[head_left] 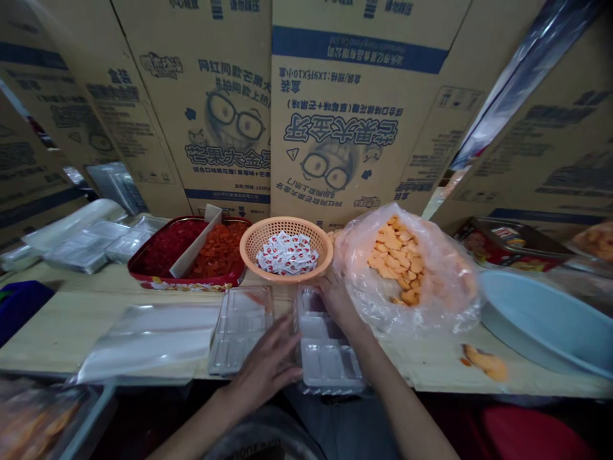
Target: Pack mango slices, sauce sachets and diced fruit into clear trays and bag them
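Note:
My left hand point(268, 358) is beside the left edge of a clear plastic compartment tray point(330, 364). Its fingers are apart, and nothing shows in its grasp. My right hand point(338, 303) reaches over the far right part of the same tray, just in front of the orange basket point(246, 252). Its fingertips are blurred and partly hidden, so I cannot tell what they hold, if anything. A second clear compartment tray point(234, 338) lies to the left, with something reddish at its far end. Small white packets point(287, 253) with red marks fill the basket.
A red tin point(186, 281) holds dark red and orange-red pieces, split by a divider. A clear bag point(445, 281) of orange pieces stands right, near a pale blue basin point(541, 319). Plastic sleeves point(148, 338) lie left. Cardboard boxes point(354, 89) wall the back.

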`<move>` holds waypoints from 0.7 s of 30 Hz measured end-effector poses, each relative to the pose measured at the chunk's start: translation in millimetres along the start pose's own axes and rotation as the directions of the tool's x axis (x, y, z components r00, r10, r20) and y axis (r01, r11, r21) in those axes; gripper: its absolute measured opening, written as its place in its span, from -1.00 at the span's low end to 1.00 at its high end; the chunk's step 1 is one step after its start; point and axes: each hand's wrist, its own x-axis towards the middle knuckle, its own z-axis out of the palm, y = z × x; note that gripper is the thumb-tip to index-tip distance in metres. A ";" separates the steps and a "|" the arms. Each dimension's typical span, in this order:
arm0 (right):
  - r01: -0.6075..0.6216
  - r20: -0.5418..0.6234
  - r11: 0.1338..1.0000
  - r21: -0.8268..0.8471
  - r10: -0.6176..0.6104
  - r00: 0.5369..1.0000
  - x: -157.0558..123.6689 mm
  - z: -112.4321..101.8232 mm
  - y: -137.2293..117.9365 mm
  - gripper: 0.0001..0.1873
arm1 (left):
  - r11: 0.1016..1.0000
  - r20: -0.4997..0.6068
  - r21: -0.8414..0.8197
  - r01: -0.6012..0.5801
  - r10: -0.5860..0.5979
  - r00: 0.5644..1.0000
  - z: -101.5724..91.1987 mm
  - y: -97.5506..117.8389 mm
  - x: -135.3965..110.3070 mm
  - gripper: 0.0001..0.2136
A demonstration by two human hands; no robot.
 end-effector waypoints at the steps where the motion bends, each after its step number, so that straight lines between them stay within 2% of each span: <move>1: 0.041 0.044 0.995 -0.093 -0.037 0.998 0.0 1.0 1.0 -0.79 | 1.000 0.058 0.001 -0.019 0.019 0.998 8.1 3.0 6.0 -0.49; 3: 0.067 0.140 0.978 -0.197 -0.040 0.989 -0.5 2.3 2.5 -0.80 | 1.000 0.133 0.008 -0.029 0.028 0.991 16.9 7.2 13.6 -0.48; 5: 0.087 0.184 0.961 -0.263 -0.039 0.982 -1.5 2.2 3.0 -0.81 | 1.000 0.171 0.024 -0.008 0.004 0.985 19.0 9.2 16.5 -0.46; 11: 0.140 0.082 0.933 -0.330 -0.119 0.990 -6.1 -1.2 0.8 -0.84 | 0.999 0.189 0.038 -0.015 0.008 0.982 18.2 9.6 14.9 -0.45; 21: 0.220 -0.010 0.941 -0.256 -0.231 0.973 -8.2 -4.3 0.2 -0.77 | 0.993 0.147 0.092 -0.068 0.054 0.988 23.5 10.2 12.5 -0.41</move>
